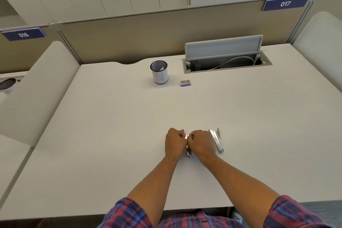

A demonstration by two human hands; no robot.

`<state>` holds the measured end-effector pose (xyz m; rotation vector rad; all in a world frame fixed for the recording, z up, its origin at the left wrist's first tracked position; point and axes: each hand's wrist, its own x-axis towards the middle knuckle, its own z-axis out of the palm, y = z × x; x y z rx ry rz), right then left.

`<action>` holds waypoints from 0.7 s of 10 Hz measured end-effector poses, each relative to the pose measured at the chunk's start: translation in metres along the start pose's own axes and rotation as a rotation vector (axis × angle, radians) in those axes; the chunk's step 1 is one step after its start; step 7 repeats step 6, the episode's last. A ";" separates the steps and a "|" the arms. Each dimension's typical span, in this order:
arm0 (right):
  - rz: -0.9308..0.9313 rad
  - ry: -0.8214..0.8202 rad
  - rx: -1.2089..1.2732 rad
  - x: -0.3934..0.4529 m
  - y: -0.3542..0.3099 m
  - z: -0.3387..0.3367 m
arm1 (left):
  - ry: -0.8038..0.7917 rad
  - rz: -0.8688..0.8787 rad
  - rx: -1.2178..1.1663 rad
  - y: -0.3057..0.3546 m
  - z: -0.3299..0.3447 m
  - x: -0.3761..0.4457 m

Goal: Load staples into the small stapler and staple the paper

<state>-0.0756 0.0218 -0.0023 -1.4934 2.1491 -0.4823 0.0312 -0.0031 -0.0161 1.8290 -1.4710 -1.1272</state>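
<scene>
Working at the near middle of the plain white desk, with both hands pressed knuckle to knuckle; left hand and right hand each curled tight round a small silver metal stapler, only its near end showing below the fists; judged to be the loading step, either opening the magazine or seating a strip; which of the two could not be told. Noted a larger silver metal stapler lying opened out flat just beside the right hand, apart from it. Noted a small blue-and-white staple box well apart toward the far edge, near a black mesh pen cup with white paper inside. Judged the next move to call for a steady hold by one hand while the other closes the magazine squarely, then a reach for paper. Hidden: fingertips, any staple strip, the small stapler's top; no loose sheet for stapling made out anywhere on the desk.
</scene>
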 end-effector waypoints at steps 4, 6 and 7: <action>-0.265 0.294 -0.127 0.012 0.027 -0.018 | 0.270 0.479 0.465 0.002 -0.025 0.001; -0.246 0.463 -0.202 0.022 0.072 -0.035 | 0.350 0.627 0.704 -0.015 -0.050 0.010; -0.246 0.463 -0.202 0.022 0.072 -0.035 | 0.350 0.627 0.704 -0.015 -0.050 0.010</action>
